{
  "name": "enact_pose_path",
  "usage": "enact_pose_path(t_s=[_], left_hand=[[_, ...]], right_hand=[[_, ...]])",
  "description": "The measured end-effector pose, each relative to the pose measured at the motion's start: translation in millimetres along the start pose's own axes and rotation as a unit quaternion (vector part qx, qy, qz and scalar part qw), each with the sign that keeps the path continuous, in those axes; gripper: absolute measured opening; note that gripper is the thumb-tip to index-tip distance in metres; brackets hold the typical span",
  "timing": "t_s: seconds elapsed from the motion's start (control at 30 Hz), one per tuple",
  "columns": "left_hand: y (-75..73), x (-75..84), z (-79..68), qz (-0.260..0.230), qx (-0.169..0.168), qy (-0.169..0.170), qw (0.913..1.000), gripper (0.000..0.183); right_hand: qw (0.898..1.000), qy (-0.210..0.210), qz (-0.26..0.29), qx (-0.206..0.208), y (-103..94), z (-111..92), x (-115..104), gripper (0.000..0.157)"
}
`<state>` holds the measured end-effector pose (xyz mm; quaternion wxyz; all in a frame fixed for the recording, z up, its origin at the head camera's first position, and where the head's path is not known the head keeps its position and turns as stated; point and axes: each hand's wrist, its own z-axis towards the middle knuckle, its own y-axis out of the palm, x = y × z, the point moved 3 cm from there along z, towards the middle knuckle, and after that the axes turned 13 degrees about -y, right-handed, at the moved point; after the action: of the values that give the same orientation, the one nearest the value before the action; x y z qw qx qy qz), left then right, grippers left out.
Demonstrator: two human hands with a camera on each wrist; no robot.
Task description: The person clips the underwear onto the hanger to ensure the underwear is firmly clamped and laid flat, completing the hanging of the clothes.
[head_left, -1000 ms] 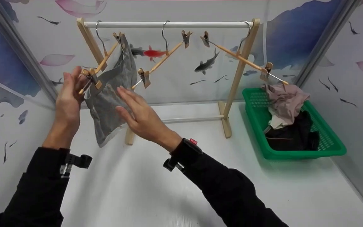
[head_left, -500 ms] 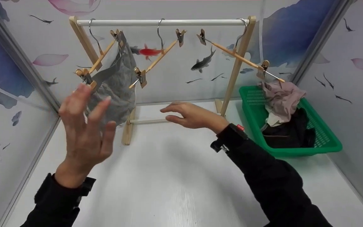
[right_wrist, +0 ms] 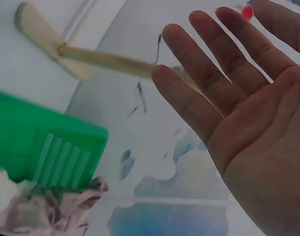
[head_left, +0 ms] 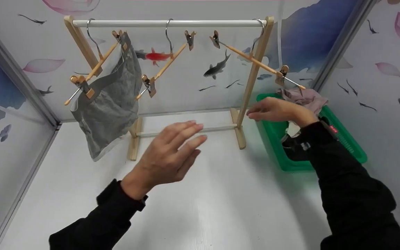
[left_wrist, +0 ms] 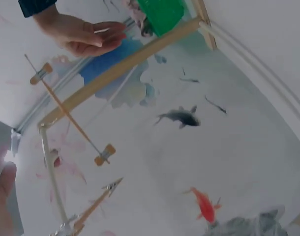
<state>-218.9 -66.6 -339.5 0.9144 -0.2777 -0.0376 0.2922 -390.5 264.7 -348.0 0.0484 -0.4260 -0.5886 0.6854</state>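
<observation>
Grey shorts (head_left: 108, 104) hang by their waistband from the clips of the left hanger (head_left: 99, 66). My left hand (head_left: 167, 154) is in the air over the white table, holding nothing, its fingers loosely extended. At the right, my right hand (head_left: 278, 110) hovers by the near-left part of the green basket (head_left: 266, 139), also holding nothing; the right wrist view shows its fingers spread and straight (right_wrist: 228, 73). In the basket lie a pink cloth (head_left: 307, 99), a white piece (head_left: 293, 129) and a black cloth (head_left: 293, 149), partly hidden by my right forearm.
A wooden rack with a white rail (head_left: 130, 23) stands at the back. A middle hanger (head_left: 167, 66) and a right hanger (head_left: 252, 59), both with bare clips, hang from it. Printed walls enclose the white table (head_left: 186, 208).
Both hands have left the grey shorts and moved right: the right hand to the basket, the left hand to the middle. The shorts stay hanging from the left hanger.
</observation>
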Motion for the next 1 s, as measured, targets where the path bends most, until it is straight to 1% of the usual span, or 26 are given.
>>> enact_pose_path(t_s=[0.1, 0.17, 0.3, 0.43, 0.57, 0.63, 0.7, 0.8, 0.87, 1.0], left_hand=[[31.8, 6.6, 1.1, 0.009, -0.047, 0.020, 0.9986, 0.035], [52.4, 10.9, 2.4, 0.011, -0.071, 0.023, 0.9971, 0.035], [90.1, 20.8, 4.4, -0.005, -0.107, 0.009, 0.9942, 0.035], [122.4, 34.3, 4.8, -0.035, -0.126, -0.009, 0.9913, 0.032], [151.9, 50.8, 5.4, -0.055, -0.146, -0.023, 0.9875, 0.033], [167.5, 59.5, 5.6, -0.060, -0.164, -0.030, 0.9841, 0.035], [183.6, 68.6, 5.5, -0.064, -0.185, -0.036, 0.9800, 0.037], [206.5, 82.4, 3.8, -0.061, -0.211, -0.038, 0.9748, 0.040], [219.5, 90.9, 2.4, -0.057, -0.218, -0.037, 0.9736, 0.041], [239.2, 102.9, 2.1, -0.024, -0.220, -0.045, 0.9741, 0.043]], right_hand=[[0.999, 0.039, -0.011, 0.007, -6.3, -23.2, 23.3, 0.038], [0.999, 0.045, -0.018, 0.006, -7.5, -35.6, 36.0, 0.037], [0.998, 0.062, -0.028, 0.002, -6.6, -52.6, 59.1, 0.034], [0.994, 0.092, -0.057, -0.012, -3.4, -62.3, 80.5, 0.033], [0.986, 0.122, -0.104, -0.042, 2.1, -66.3, 95.5, 0.037], [0.981, 0.142, -0.114, -0.061, 5.6, -65.7, 98.9, 0.042], [0.977, 0.168, -0.107, -0.077, 9.2, -64.2, 99.4, 0.049], [0.971, 0.204, -0.089, -0.087, 14.2, -60.7, 98.6, 0.056], [0.967, 0.222, -0.087, -0.087, 17.3, -58.3, 98.6, 0.058], [0.960, 0.245, -0.099, -0.093, 21.8, -56.0, 103.4, 0.058]])
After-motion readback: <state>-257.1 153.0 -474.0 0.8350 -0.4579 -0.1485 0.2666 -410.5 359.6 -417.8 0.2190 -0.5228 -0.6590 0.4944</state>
